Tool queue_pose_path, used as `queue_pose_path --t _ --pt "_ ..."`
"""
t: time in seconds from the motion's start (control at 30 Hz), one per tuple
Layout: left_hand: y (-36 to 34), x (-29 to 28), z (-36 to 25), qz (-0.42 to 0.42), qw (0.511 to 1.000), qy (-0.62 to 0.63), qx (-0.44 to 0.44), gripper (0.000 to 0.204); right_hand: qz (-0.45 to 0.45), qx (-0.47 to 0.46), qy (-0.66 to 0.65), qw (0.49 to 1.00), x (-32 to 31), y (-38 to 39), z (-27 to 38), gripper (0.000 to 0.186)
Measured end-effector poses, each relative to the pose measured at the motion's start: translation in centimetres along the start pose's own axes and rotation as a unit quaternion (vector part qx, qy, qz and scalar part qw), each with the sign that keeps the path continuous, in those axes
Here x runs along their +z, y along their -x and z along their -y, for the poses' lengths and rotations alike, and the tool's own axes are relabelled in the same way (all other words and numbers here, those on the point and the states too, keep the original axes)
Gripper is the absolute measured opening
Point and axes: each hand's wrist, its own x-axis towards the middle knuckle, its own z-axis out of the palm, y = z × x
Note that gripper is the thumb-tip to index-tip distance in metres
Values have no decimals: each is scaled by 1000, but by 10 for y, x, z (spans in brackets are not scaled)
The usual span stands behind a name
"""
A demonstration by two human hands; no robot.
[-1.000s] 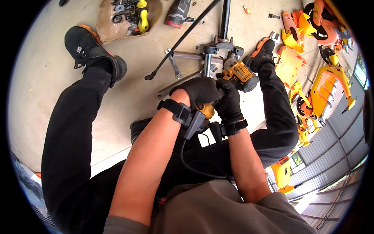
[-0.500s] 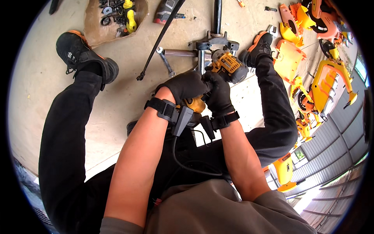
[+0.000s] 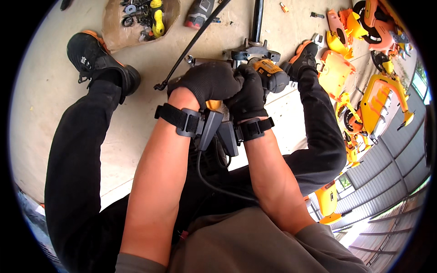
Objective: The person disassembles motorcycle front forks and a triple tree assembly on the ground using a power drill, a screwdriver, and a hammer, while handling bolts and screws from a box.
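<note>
Quick update from my end of the feed. Over the last second the drill (image 3: 269, 75) has climbed up the picture and sits tighter against the metal bracket (image 3: 248, 51) than it did before. The whole scene slid the same way though, so a good part of that is just the head tipping. The hands themselves barely rearranged.

Grip right now: the right hand (image 3: 249, 93), in a black glove, is wrapped closed around the drill's handle, and the left hand (image 3: 207, 82), also gloved, is clamped over the back of the drill body, pressing on it. So both are holding the same tool, two-handed.

Where the drill is: its nose points at the bracket, just below it in the picture, and it looks to be touching, though the fingers hide the tip so I can't swear to it. The dark pole (image 3: 257, 18) rises from the top of the bracket. A thin black rod (image 3: 191, 45) runs off to the bracket's left. The black shoe (image 3: 304, 57) with orange trim sits just right of the bracket, and the orange plastic shells (image 3: 337, 73) are further right of that. The pile of small hardware (image 3: 136, 13) is well off to the bracket's upper left.

My read: the leaning-in means it's actually driving into the bracket now, not lining up.
</note>
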Motion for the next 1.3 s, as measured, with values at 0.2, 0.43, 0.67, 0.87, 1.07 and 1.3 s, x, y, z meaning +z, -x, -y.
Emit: queue_pose_path --t 0.2,0.43,0.67,0.87,1.07,1.3 --pt "7 5 -6 36 998 -43 -25 42 -10 21 17 1000 -3 7 -3 21" --pt "7 -5 -4 36 999 -23 -4 41 -39 152 -282 946 20 -1 -19 26" --pt "8 1 -2 46 998 -34 -14 42 -30 -10 49 998 5 11 -2 25" --pt "9 -2 -10 52 998 -45 -8 42 -3 95 -126 987 9 12 -23 23" --pt "9 0 -12 57 997 -54 -1 43 -34 41 -59 997 1 20 -5 25" --pt "6 5 -11 55 996 -63 21 41 -22 -32 67 997 -11 22 -5 29"
